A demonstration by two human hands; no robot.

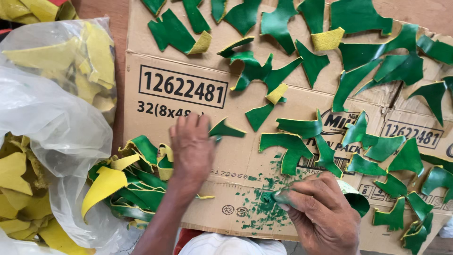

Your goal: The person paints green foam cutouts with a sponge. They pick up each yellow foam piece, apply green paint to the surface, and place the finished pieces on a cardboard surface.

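Observation:
My left hand [191, 146] reaches over a flattened cardboard sheet [236, 156] and pinches a curled green piece [225, 129] with a yellow edge. My right hand [321, 212] rests low on the cardboard, fingers closed on a small green-stained wad [270, 197], next to a green-smeared container [355, 198] partly hidden under the hand. Green smears [264, 212] mark the cardboard around the wad. Several green-painted cut pieces [290, 146] lie spread over the sheet, some showing yellow undersides [327, 38].
A heap of curled green and yellow pieces [127, 184] lies at the cardboard's left edge. Clear plastic bags [52, 123] holding yellow pieces fill the left side. A white garment [231, 245] shows at the bottom edge.

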